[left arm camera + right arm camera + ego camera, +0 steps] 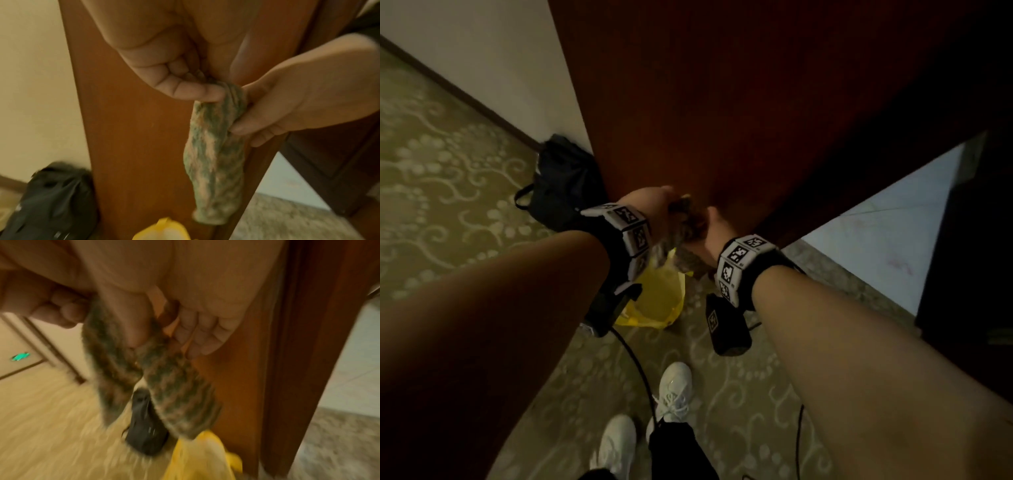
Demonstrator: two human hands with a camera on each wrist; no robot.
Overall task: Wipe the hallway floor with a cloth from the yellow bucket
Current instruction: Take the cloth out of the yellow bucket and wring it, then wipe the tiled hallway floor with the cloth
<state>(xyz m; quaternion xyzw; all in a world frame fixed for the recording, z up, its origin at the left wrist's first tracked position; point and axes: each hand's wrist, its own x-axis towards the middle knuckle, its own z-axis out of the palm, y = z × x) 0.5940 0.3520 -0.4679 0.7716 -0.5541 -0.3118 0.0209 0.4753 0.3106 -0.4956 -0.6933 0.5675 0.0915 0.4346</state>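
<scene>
Both hands meet in front of a smooth reddish-brown wooden door (722,102); between them hangs the cloth (213,162), a limp, nubbly rag mottled green and pale tan, twisted into a rope at the top and drooping in a soft tube below; the left hand (164,78) has its fingers (197,92) curled round the upper end, clenched on the fabric; the right hand (298,100) grasps the same bunched part from the other side, thumb and fingers wrapped about it. Seen from the right wrist, the cloth falls in two fuzzy folds, blurred. Directly beneath it on the floor sits the yellow bucket (657,298), glossy plastic with a squarish rim; the cloth's lower end hangs above that rim, apart from it. The carpet (441,178) is dull olive with pale scrolling swirls and dots; a black fabric bag (565,185) slumps against the cream wall beside the door; pale tiled floor (876,240) shows past the door's edge; white laced shoes (674,387) stand on the carpet below.
</scene>
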